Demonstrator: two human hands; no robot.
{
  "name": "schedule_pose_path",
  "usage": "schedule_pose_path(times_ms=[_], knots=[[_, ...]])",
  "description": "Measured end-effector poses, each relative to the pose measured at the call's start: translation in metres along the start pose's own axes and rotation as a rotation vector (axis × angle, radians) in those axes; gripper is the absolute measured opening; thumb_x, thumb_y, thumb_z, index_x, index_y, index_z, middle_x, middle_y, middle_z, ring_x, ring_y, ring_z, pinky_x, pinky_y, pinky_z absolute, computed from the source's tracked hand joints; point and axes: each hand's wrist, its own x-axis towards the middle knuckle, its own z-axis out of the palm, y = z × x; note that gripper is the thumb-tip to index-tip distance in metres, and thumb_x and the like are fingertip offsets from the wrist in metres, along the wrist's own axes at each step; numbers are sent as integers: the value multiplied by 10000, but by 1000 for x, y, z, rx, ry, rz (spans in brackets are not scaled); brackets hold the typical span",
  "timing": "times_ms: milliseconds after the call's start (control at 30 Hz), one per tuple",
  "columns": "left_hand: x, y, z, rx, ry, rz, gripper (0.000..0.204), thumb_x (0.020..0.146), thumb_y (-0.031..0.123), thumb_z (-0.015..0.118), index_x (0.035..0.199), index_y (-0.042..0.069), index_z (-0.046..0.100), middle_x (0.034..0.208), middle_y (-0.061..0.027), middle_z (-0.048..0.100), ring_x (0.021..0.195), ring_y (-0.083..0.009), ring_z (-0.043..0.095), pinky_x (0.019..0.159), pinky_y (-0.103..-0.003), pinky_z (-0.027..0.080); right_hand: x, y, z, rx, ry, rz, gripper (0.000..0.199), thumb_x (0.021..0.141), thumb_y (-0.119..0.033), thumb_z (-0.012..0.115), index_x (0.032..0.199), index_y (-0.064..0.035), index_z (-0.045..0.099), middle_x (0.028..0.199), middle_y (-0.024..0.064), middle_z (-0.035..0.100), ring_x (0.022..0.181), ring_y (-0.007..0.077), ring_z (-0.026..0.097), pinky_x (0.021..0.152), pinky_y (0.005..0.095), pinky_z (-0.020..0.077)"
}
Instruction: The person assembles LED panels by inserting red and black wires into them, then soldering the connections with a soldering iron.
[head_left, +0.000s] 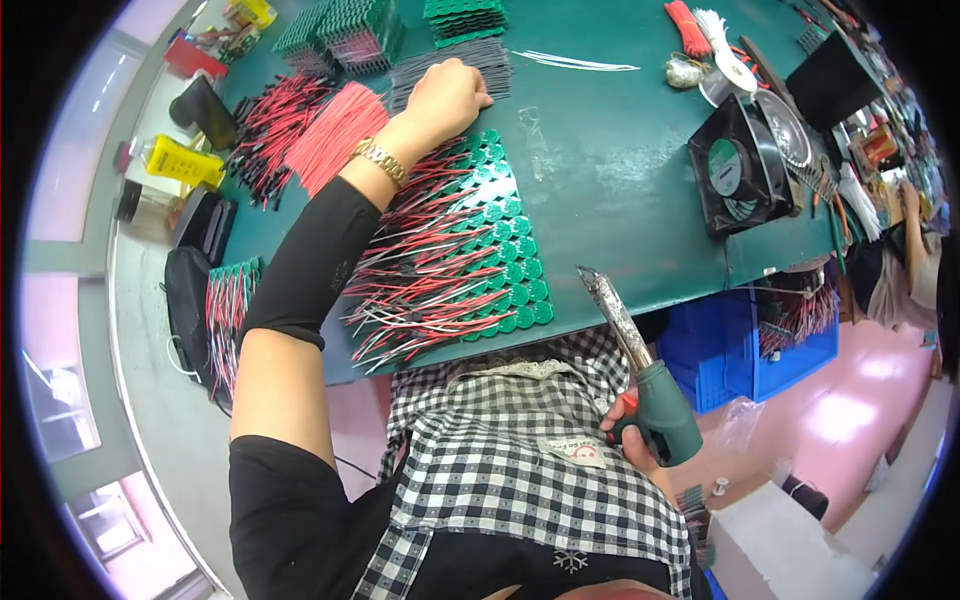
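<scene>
My left hand [446, 98] reaches far across the green table [610, 200], fingers curled down on a bundle of grey wires [450, 66]. A gold watch [380, 160] and a black sleeve cover that forearm. Under the arm lie rows of round green circuit boards [500, 230] with red and white wires [420, 270] fanned out to the left. My right hand [632, 432] is low by my checked apron, gripping a soldering iron [645, 375] by its green handle, its crusted metal tip pointing up toward the table edge.
Piles of red wires [330, 130] and red-black wires [275, 125] lie left of the arm. Stacks of green boards [345, 30] stand at the back. A black fan [742, 170] stands at the right edge, a blue crate [740, 350] below it. A yellow bottle [180, 160] sits far left.
</scene>
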Motion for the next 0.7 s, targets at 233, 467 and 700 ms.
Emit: schedule_pose_path(times_ms=[233,467,700], knots=[[-37,3,-4,57,241,240,108,844,80,600,896,0,551,859,-162,566,832,-342,548,736,-420,456,7,-8,2,-33,-33,4,343,850,-171,603,1125,6,498,907,55,545,737,125,542,681,261,477],[-139,85,-52,-393,-23,331,103,820,68,673,889,34,605,744,-65,583,682,-153,561,626,-280,460,3,-5,-13,20,-21,88,468,851,-309,604,1178,10,505,865,69,547,755,158,541,690,298,459],[-206,101,-40,-473,-91,170,115,698,54,716,745,76,613,711,-35,565,576,-186,564,493,-290,457,-1,-25,-14,-24,-42,131,484,780,-305,654,1136,3,545,859,79,586,742,154,570,666,293,479]])
